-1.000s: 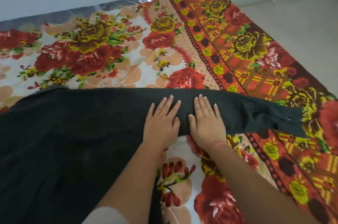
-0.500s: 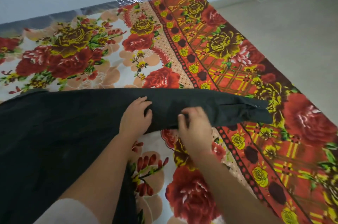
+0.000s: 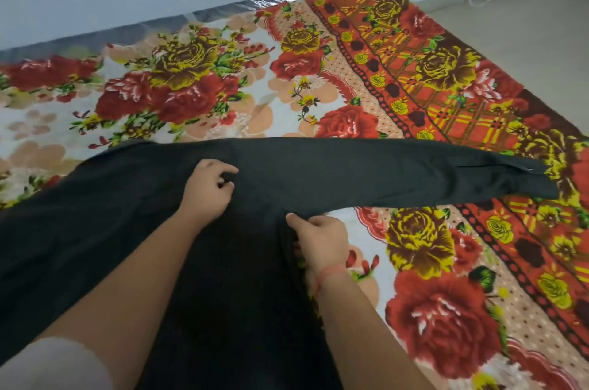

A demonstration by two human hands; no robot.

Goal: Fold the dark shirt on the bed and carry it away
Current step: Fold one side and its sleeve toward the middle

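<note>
1. Black cotton-like cloth fills the near left of your view: the dark shirt (image 3: 127, 230) lies spread flat on the bed (image 3: 446, 310), over its floral sheet (image 3: 223, 86).
2. One long sleeve (image 3: 398, 172) stretches out to your right across the sheet's red-and-yellow border, its cuff end lying flat near the bed's right edge.
3. Your left hand (image 3: 208, 190) rests on the shirt where the sleeve meets the body, fingers curled and bunching the fabric under them.
4. Your right hand (image 3: 322, 241) sits at the shirt's right edge just below the sleeve, thumb and fingers pinching the cloth (a thin red thread circles that wrist).
5. Both forearms reach in over the shirt's body; a white sleeve edge (image 3: 54, 364) shows at your left arm.
</note>
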